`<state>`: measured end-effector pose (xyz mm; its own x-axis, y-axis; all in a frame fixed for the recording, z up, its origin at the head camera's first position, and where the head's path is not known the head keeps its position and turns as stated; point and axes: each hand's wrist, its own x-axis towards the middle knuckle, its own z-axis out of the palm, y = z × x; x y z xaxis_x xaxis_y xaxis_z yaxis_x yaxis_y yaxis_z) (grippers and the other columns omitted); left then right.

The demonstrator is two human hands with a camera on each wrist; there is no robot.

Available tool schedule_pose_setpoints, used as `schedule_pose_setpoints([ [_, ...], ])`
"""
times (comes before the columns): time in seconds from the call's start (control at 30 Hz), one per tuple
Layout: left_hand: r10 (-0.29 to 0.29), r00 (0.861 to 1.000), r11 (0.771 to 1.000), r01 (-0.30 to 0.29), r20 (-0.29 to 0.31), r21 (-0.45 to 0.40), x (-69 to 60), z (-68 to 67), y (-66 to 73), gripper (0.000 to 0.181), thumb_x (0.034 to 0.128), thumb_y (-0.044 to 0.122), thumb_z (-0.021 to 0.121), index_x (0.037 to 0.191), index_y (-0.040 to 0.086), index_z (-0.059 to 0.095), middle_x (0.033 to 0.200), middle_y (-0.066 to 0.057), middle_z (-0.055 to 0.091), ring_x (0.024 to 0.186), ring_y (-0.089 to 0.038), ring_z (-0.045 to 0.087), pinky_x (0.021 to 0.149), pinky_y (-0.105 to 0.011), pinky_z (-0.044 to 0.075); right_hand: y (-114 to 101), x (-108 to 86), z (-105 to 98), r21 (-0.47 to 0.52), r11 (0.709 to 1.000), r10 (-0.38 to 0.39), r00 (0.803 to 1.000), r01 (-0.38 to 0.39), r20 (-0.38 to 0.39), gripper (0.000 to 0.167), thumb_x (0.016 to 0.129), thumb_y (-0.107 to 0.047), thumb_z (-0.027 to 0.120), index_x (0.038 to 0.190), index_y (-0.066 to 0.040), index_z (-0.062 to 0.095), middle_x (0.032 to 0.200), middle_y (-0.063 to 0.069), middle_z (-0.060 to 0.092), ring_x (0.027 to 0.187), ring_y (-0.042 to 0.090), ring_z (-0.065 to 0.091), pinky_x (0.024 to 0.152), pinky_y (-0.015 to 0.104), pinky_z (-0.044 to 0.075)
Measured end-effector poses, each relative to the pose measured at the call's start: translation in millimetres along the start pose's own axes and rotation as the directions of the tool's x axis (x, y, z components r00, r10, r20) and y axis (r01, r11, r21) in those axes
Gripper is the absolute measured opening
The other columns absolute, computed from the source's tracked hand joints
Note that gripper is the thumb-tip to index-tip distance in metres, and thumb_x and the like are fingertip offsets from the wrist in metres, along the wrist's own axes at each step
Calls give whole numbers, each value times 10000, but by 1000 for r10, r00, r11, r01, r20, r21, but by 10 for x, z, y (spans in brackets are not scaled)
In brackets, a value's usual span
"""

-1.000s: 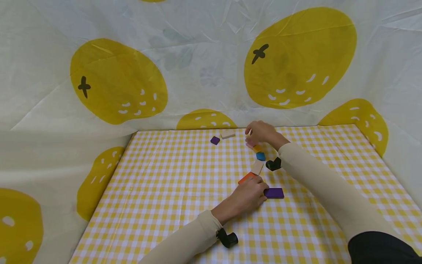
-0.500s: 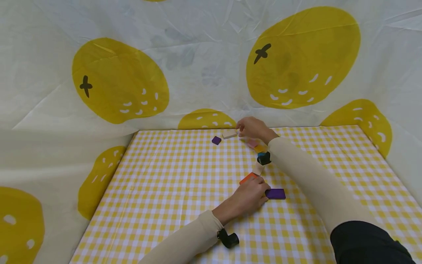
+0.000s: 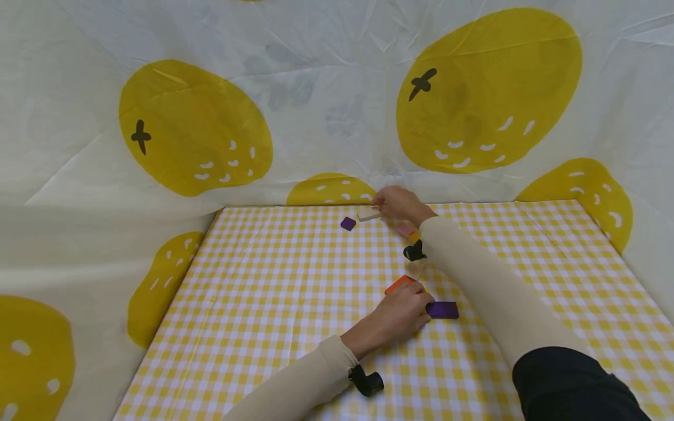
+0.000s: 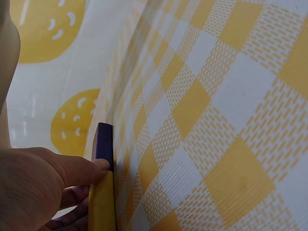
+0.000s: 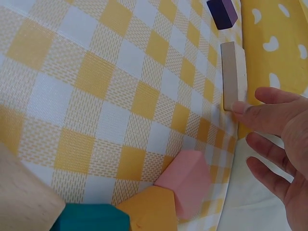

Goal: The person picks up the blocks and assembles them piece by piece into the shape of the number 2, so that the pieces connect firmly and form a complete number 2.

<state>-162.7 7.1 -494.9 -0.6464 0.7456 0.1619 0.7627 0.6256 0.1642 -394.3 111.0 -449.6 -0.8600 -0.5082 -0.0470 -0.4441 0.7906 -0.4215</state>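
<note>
My left hand (image 3: 392,313) rests low over a row of blocks. In the left wrist view its thumb lies where a yellow block (image 4: 102,202) meets a purple block (image 4: 104,139), with the other fingers behind the yellow one. From the head, the hand covers that yellow block. Farther back, my right hand (image 3: 400,204) reaches a plain wooden block (image 5: 233,72). Its thumb tip touches or overlaps the block's near end; the other fingers are extended and spread. Left of it lies a small purple block (image 5: 222,13).
An orange-red block (image 3: 398,284), a beige block (image 3: 414,269), a teal block (image 5: 94,217), an amber block (image 5: 151,209) and a pink block (image 5: 187,180) curve between the hands. A checked cloth (image 3: 253,327) covers the table; a printed curtain (image 3: 326,117) hangs behind.
My right hand has left the pink block and moved left along the far edge to the plain wooden block. The left hand holds its place over the blocks.
</note>
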Motion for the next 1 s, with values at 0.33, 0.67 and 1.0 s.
schedule_pose_setpoints([
  [0.33, 0, 1000, 1000, 0, -4, 8, 9, 4, 9, 208, 946, 299, 734, 1116, 178, 740, 1048, 47, 634, 928, -53, 593, 842, -152, 464, -32, 56, 48, -53, 996, -63, 997, 65, 33, 362, 855, -15, 780, 1210, -75, 739, 1245, 114, 700, 1188, 340, 594, 1041, 487, 453],
  [0.67, -10, 1000, 1000, 10, 5, 5, 2, -9, 8, 218, 945, 297, 736, 1125, 172, 737, 1066, 47, 637, 941, -50, 594, 857, -152, 464, -84, 84, 42, -102, 993, -59, 996, 67, 73, 290, 868, -102, 796, 1147, -54, 738, 1115, 116, 694, 1062, 303, 609, 978, 456, 478],
  [1.0, -9, 1000, 1000, 9, 4, 11, -2, -11, 7, 222, 943, 300, 740, 1127, 176, 740, 1064, 46, 631, 933, -48, 593, 842, -142, 464, -95, 89, 17, -123, 974, -177, 980, 188, 93, 263, 847, -58, 802, 1102, -17, 753, 1044, 116, 720, 982, 290, 646, 936, 421, 520],
])
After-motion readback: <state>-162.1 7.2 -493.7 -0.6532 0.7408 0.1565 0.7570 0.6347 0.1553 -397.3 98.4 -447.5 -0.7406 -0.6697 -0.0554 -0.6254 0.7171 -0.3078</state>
